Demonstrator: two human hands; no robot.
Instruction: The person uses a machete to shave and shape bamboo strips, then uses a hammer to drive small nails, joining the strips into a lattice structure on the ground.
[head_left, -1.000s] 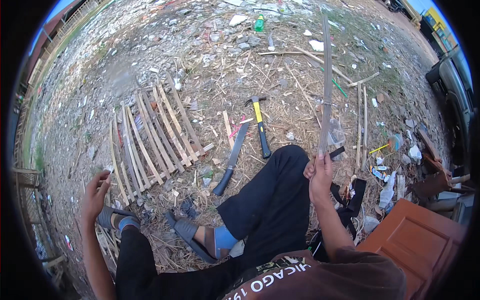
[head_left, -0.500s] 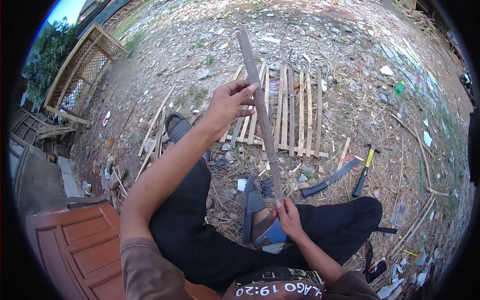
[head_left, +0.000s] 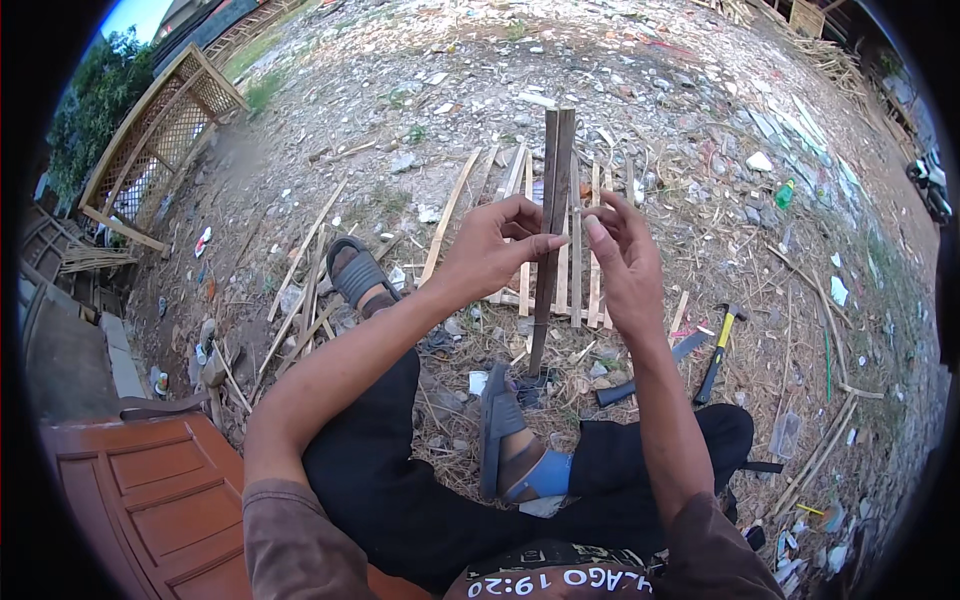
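Note:
A long, weathered grey-brown wooden stick (head_left: 560,150) stands nearly upright in front of me, its lower end close to the ground by my sandal. A dark line runs along its length. My left hand (head_left: 500,245) grips it near the middle, thumb across the front. Just right of the stick, my right hand (head_left: 628,260) is raised with fingers bent and apart; I see nothing certain in it. Behind them on the ground lies a row of light wooden slats (head_left: 455,210) on a crosspiece, partly hidden by my hands.
To the right lie a yellow-and-black hammer (head_left: 718,355) and a machete (head_left: 690,345) partly behind my right forearm. A brown panelled wooden door (head_left: 150,470) is at lower left. Loose strips (head_left: 305,250) lie by my left sandal (head_left: 360,270). A green bottle (head_left: 785,194) rests on the rubble.
The stick has swung from slanted to nearly upright, and its top is lower. My right hand has left its lower end and risen beside my left hand.

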